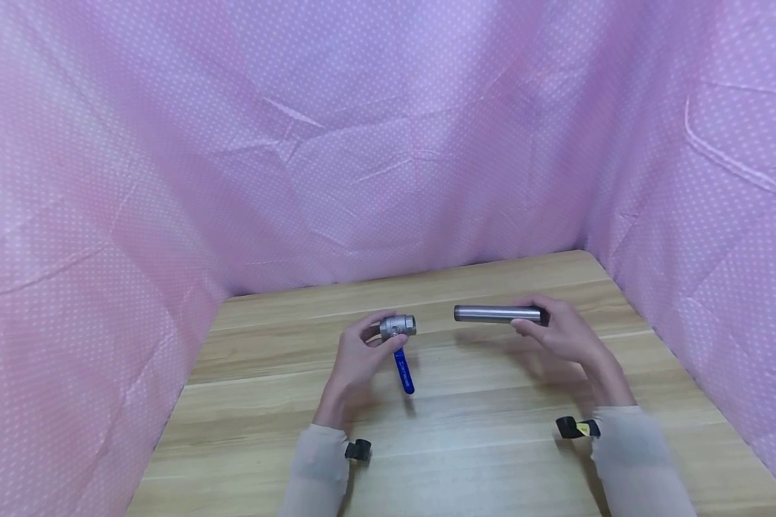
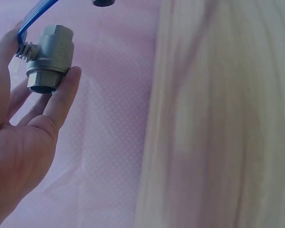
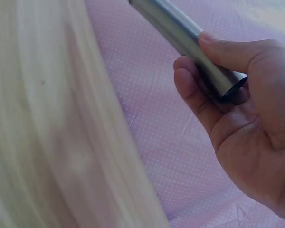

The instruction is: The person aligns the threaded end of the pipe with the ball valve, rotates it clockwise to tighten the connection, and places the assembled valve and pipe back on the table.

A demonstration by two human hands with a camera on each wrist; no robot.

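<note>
Left hand [image 1: 356, 359] pinching a silver metal ball valve with a blue lever handle [image 1: 399, 337], lifted just above the light wooden tabletop [image 1: 465, 445]. Off to the right, right hand [image 1: 565, 334] curled round the near end of a smooth grey steel pipe [image 1: 496, 314], held level, well apart from the valve.

Soft, even light fills the head view, bright without harsh glare. Faint shadows lie on the bench [image 1: 478, 445] beneath both hands, and a dull sheen runs along the steel tube [image 1: 496, 314]. The pink cloth [image 1: 388, 143] bows outward near the picture's edges and looks slightly smeared there. In both wrist views the bench grain is blurred into pale streaks, while the fingers [image 2: 61, 97] and the valve [image 2: 48, 59] stay fairly sharp.
</note>
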